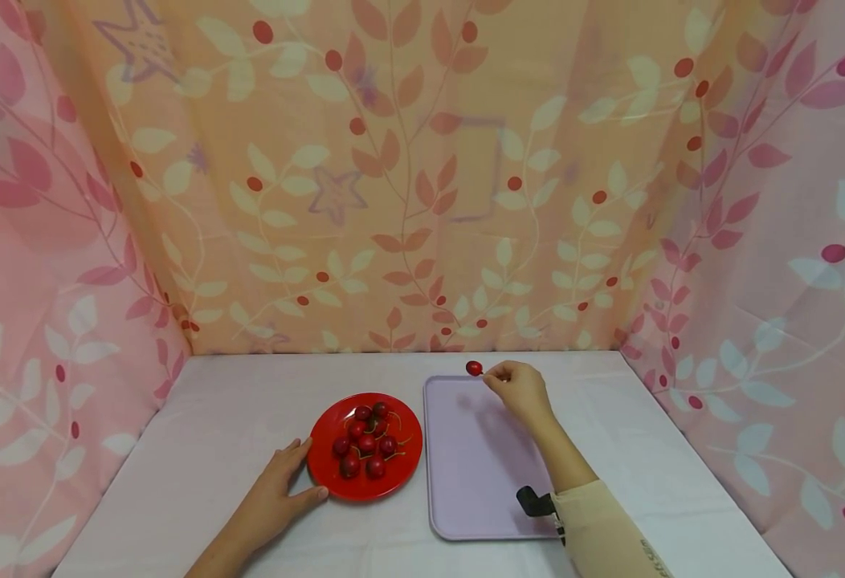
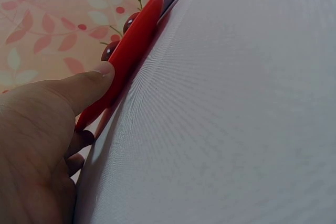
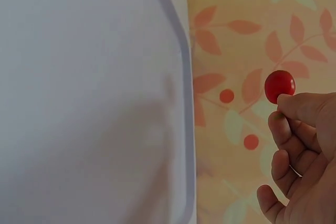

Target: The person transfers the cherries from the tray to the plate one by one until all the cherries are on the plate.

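My right hand (image 1: 522,392) pinches a red cherry (image 1: 474,368) by its stem between thumb and forefinger, above the far end of a lilac tray (image 1: 459,482). In the right wrist view the cherry (image 3: 280,86) hangs clear of the tray surface. My left hand (image 1: 271,494) grips the left rim of a red plate (image 1: 328,474), thumb at the near edge. The left wrist view shows the thumb (image 2: 105,71) against the plate's rim, with the other fingers partly hidden behind it. Several dark red cherries (image 1: 366,443) with green stems lie heaped on the plate.
The plate and tray stand side by side on a white-covered table (image 1: 249,401). Patterned curtains (image 1: 408,241) enclose the back and both sides. A black strap piece (image 1: 534,502) juts from the right wrist over the tray's near right part.
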Tool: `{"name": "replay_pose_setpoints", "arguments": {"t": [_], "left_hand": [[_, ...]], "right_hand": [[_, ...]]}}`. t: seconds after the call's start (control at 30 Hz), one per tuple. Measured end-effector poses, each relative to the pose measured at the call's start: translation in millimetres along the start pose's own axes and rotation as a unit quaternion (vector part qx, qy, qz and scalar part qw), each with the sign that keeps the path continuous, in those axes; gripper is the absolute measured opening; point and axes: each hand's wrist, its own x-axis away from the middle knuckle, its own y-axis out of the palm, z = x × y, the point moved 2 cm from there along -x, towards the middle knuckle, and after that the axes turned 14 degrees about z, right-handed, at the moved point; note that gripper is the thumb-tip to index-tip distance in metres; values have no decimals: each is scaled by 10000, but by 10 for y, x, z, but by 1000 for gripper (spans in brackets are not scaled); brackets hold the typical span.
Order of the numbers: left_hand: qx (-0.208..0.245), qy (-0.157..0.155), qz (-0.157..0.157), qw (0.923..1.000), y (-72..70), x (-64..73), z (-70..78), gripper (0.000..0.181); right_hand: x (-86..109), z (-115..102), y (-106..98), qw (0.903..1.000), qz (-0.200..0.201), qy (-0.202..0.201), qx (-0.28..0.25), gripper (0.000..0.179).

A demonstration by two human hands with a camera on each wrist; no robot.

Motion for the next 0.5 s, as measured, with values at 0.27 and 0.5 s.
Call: {"name": "replay_pose_setpoints", "arguments": {"t": [0.27, 0.5], "left_hand": [[-5, -28, -20, 10000, 4, 1, -2, 100], [-11, -35, 9, 10000, -1, 3, 24, 99]], "right_hand": [[54, -223, 93, 9995, -123, -100, -275, 9], [126, -439, 200, 9987, -226, -249, -383, 8]]}}
